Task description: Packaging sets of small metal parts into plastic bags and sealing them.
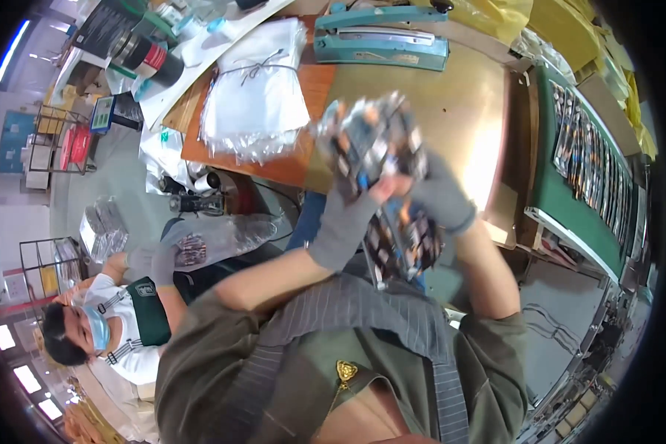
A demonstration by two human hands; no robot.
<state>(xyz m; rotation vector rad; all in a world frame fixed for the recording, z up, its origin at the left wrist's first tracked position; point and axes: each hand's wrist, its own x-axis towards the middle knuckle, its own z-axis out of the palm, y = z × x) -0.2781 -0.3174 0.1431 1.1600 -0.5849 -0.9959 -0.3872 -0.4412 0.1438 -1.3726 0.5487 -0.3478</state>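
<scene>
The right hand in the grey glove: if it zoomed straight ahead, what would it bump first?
Probably the blurred bundle of dark, shiny, patterned packets, which the right hand seems to touch; depth is hard to judge.

red label on black flask, white emblem on dark green garment, wording unreadable

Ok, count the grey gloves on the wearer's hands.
2: one on the left hand, one on the right hand, both at the dark packets. Neither is fully hidden.
</scene>
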